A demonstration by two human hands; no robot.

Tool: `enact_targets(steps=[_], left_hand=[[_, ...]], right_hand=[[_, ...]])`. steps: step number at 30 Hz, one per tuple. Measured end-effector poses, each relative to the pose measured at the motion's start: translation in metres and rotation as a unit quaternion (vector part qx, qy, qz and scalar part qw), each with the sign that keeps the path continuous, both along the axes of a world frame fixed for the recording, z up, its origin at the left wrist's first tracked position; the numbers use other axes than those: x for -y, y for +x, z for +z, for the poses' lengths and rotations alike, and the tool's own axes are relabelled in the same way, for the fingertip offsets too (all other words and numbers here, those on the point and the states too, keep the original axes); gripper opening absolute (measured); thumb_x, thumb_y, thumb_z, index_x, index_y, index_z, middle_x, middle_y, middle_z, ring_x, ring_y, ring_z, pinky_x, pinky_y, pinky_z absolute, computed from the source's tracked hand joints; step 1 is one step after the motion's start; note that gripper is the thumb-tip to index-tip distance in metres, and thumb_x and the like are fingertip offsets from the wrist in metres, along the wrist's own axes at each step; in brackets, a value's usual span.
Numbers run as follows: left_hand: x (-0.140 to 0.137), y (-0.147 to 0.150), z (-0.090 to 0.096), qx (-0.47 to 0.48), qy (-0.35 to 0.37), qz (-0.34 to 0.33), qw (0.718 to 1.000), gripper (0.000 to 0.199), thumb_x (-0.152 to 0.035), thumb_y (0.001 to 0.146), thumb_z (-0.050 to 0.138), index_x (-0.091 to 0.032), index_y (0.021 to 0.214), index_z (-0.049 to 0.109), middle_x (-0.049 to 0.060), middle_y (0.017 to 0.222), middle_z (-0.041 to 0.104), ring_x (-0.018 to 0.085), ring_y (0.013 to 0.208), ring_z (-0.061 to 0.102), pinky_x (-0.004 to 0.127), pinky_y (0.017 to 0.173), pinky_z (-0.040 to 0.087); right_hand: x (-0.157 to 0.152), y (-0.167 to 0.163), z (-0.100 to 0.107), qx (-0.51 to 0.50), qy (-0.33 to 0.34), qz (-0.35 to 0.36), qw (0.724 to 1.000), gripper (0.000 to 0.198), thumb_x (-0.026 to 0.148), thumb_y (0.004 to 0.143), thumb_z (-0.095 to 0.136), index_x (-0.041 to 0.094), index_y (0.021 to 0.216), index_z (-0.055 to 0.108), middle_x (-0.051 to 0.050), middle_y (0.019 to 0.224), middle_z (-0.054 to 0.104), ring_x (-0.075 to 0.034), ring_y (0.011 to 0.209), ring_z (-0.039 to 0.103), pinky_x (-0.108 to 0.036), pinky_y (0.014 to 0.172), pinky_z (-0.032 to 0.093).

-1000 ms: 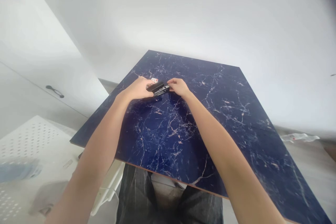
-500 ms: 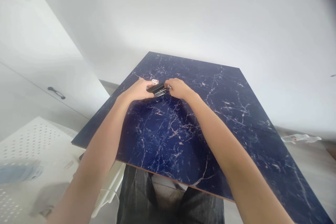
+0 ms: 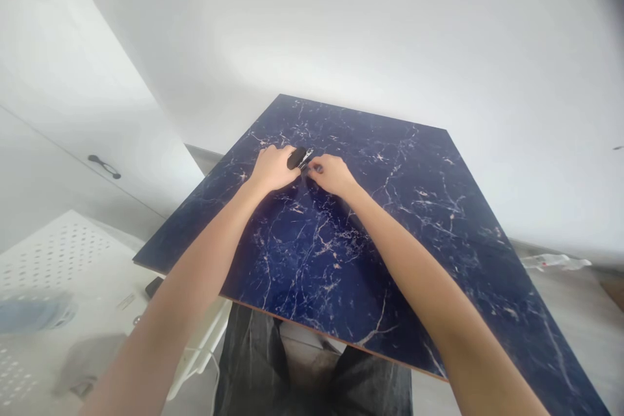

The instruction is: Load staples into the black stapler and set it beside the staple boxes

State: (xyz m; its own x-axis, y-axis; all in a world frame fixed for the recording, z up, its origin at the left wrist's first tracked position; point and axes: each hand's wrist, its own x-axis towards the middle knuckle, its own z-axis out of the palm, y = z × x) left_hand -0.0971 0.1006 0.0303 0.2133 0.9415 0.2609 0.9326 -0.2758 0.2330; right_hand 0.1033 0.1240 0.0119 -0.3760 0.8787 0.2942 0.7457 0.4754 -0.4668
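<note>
Left hand (image 3: pixel 277 168) grips the black stapler (image 3: pixel 296 158); right hand (image 3: pixel 331 174) curls just right of the stapler; whether it holds anything, I cannot tell.

Bright, diffuse light; lower left blurred

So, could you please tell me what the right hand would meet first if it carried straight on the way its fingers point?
The right hand would probably meet the black object held in the left hand, though depth there is unclear.
</note>
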Motion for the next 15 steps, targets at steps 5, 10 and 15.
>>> enact_targets(steps=[5, 10, 15], left_hand=[[-0.003, -0.005, 0.001, 0.087, 0.05, 0.034, 0.994, 0.033, -0.037, 0.105, 0.047, -0.021, 0.12, 0.071, 0.014, 0.116, 0.068, 0.033, 0.115, 0.063, 0.044, 0.103, 0.049], [-0.011, -0.034, 0.006, 0.079, -0.05, 0.087, 0.992, 0.033, -0.029, 0.1, 0.051, -0.024, 0.126, 0.07, 0.014, 0.132, 0.065, 0.031, 0.115, 0.066, 0.041, 0.099, 0.051], [-0.009, -0.047, 0.011, 0.046, -0.134, 0.037, 0.989, 0.035, -0.048, 0.096, 0.059, -0.022, 0.113, 0.074, 0.015, 0.119, 0.073, 0.032, 0.099, 0.07, 0.037, 0.079, 0.052]], right_hand=[[-0.006, -0.017, -0.005, -0.039, -0.043, -0.031, 0.998, 0.026, 0.023, 0.093, 0.059, 0.02, 0.113, 0.075, -0.011, 0.113, 0.078, -0.03, 0.109, 0.072, -0.045, 0.103, 0.054], [-0.035, -0.017, -0.007, -0.088, -0.087, -0.058, 0.991, 0.066, 0.009, 0.084, 0.054, 0.015, 0.149, 0.053, -0.016, 0.149, 0.063, -0.03, 0.138, 0.059, -0.048, 0.118, 0.045], [-0.044, -0.014, -0.016, -0.137, -0.152, -0.024, 0.979, 0.065, 0.006, 0.081, 0.049, 0.017, 0.145, 0.056, -0.011, 0.133, 0.074, -0.024, 0.109, 0.075, -0.041, 0.101, 0.059]])
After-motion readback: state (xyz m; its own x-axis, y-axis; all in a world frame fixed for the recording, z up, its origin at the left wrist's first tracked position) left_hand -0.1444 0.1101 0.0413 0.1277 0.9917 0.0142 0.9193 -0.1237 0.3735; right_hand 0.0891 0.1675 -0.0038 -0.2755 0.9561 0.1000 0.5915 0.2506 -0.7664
